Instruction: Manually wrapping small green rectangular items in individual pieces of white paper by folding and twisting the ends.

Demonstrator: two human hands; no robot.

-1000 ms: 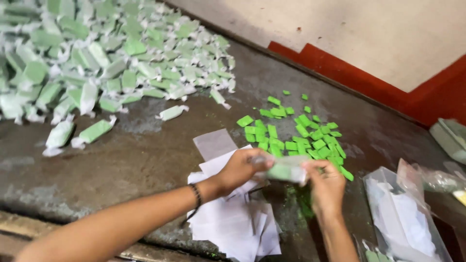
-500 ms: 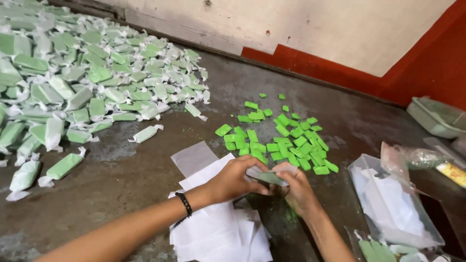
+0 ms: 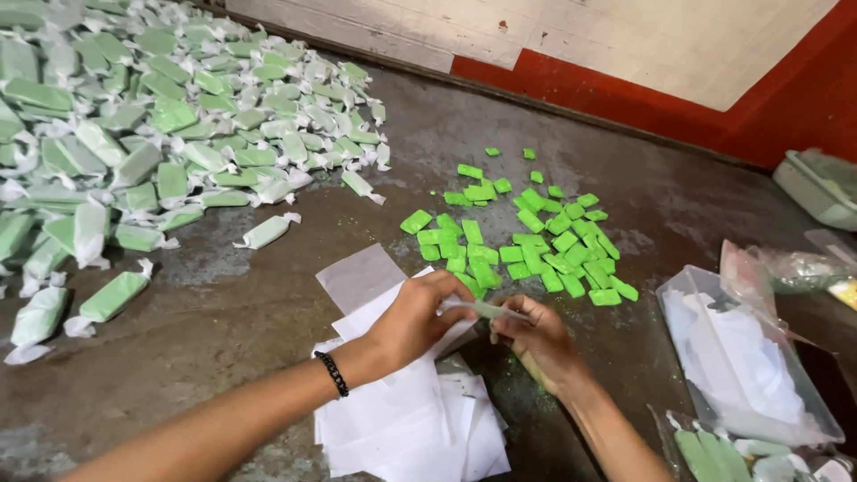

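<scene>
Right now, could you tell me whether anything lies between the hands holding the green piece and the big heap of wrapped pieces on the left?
Nothing blocks it. Both hands, left hand and right hand, hold the green piece over the paper sheets. Only bare table and a few stray wrapped pieces precede the heap.

You have bright green unwrapped bars (image 3: 527, 245) scattered loose on a dull grey-brown, mottled floor (image 3: 223, 312), which carries a dusting of green crumbs around them, while the heap of wrapped bars (image 3: 170, 134) shows a paler, milky green through translucent white paper with white twisted ends. The stack of paper sheets (image 3: 402, 419) beneath your wrists is plain white, the band (image 3: 332, 373) on your left wrist is black, and the piece (image 3: 486, 310) between your fingers shows pale green under whitish wrap. Behind, the wall (image 3: 625, 45) is off-white above a red-orange base stripe (image 3: 607, 98).
</scene>
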